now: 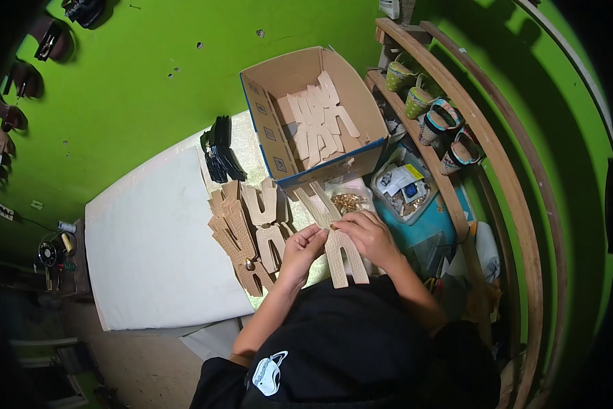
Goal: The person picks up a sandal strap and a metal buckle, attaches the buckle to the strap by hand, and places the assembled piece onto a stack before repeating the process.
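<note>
A beige, textured H-shaped shoe-upper piece point(345, 262) hangs between my two hands, its strips pointing up and down. My left hand point(305, 252) pinches its narrow middle from the left. From the right, my right hand point(366, 235) has its fingers closed at the same middle, by a small gold-coloured ornament point(333, 228); the fingertips partly hide it. Left of my hands lie stacked beige pieces point(233, 232), one with a shiny gold ornament point(249, 264). Just beyond my right hand, a clear bag of gold ornaments point(348, 202) lies on the table.
A cardboard box point(265, 129) holding several beige pieces stands at the table's back. Black strap pieces point(220, 153) lie left of it. A plastic tub point(407, 187) sits right, beside a wooden rack point(480, 116) with small shoes point(458, 151). The pale tabletop point(150, 252) stretches left.
</note>
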The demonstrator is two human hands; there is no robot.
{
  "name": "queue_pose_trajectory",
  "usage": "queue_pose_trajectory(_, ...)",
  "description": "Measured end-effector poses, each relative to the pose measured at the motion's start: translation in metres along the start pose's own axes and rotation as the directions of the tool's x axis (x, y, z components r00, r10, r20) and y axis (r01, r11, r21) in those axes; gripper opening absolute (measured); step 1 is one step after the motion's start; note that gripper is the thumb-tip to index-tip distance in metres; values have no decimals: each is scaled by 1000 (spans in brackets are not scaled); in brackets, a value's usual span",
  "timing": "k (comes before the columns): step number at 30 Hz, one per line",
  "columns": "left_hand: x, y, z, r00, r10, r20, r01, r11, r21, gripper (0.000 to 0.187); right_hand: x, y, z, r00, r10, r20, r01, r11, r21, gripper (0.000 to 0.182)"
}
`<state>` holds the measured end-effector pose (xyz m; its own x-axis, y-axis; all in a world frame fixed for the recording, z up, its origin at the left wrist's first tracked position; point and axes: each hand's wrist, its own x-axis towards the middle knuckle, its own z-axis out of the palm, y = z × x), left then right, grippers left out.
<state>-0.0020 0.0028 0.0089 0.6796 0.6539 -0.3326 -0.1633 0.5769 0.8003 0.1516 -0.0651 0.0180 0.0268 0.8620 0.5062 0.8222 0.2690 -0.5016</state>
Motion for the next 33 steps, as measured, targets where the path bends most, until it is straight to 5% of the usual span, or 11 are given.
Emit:
queue_pose_trajectory(18, 6, -18, -4, 993, 70, -90, -69, 998, 11, 13, -1, 7, 11, 994, -71, -77, 69, 997, -26, 18)
queue_pose_trajectory(33, 10, -25, -6, 975, 184, -121, -175, 981, 82, 10, 4, 2, 18, 994, 98, -56, -88, 983, 160, 9)
